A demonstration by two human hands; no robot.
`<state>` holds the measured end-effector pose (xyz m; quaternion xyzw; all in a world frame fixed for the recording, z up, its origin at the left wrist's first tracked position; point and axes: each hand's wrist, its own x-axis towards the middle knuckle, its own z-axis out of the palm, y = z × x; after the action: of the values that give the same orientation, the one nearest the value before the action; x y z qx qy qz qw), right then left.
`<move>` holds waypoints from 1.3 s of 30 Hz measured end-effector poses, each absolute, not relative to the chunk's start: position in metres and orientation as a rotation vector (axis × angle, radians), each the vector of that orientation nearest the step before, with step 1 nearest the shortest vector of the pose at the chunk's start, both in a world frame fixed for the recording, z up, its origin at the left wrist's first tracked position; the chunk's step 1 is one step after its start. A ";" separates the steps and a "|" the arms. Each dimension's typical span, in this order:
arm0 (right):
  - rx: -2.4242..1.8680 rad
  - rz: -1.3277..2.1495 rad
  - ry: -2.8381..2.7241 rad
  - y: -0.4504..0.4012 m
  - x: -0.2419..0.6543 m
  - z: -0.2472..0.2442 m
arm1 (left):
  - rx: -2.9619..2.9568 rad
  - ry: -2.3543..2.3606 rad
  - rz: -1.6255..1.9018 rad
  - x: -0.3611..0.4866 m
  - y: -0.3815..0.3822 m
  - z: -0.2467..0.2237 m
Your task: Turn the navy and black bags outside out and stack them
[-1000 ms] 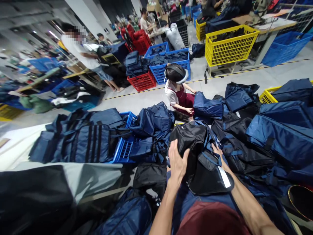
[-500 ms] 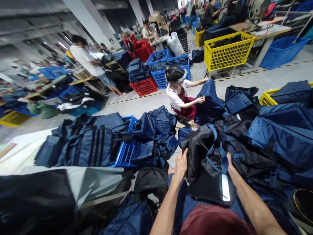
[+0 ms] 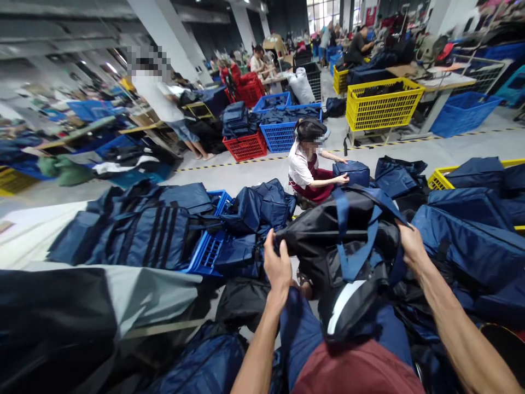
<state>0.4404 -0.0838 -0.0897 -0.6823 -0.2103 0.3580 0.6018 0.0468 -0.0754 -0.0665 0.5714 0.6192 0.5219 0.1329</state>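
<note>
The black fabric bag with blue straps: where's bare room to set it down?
Grey floor shows beside the black-and-yellow striped tape: one patch between the red plastic crate and navy fabric bags, another beyond the low yellow plastic crate. Around the black bag, held by the left hand and right hand, others crowd both sides.

Grey floor [image 3: 217,178] spreads across a large hall, crossed by a black-and-yellow striped line [image 3: 197,167]. Pale pillars [image 3: 170,38] stand before a dark wall [image 3: 283,23]; bright windows [image 3: 324,13] light the far end, and a light-topped bench [image 3: 455,81] stands at right.
</note>
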 end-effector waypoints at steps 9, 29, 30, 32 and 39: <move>-1.372 0.846 -1.212 -0.083 0.283 0.034 | 2.543 1.687 1.360 0.055 -0.145 -0.055; -1.560 1.308 -1.187 0.061 0.310 0.000 | 2.643 1.648 0.754 0.019 -0.083 -0.132; -1.596 1.245 -1.255 0.069 0.314 -0.005 | 2.616 1.658 0.784 0.019 -0.081 -0.137; -1.685 1.072 -1.406 0.084 0.325 -0.013 | 2.565 1.632 0.865 0.020 -0.077 -0.148; -1.618 0.824 -1.900 0.140 0.362 -0.053 | 2.467 1.436 1.061 0.020 -0.061 -0.174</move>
<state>0.3621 0.1403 -0.0534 -0.5954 -0.6994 0.3032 0.2539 0.0200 -0.0609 -0.1744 0.8092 0.4709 0.3479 0.0482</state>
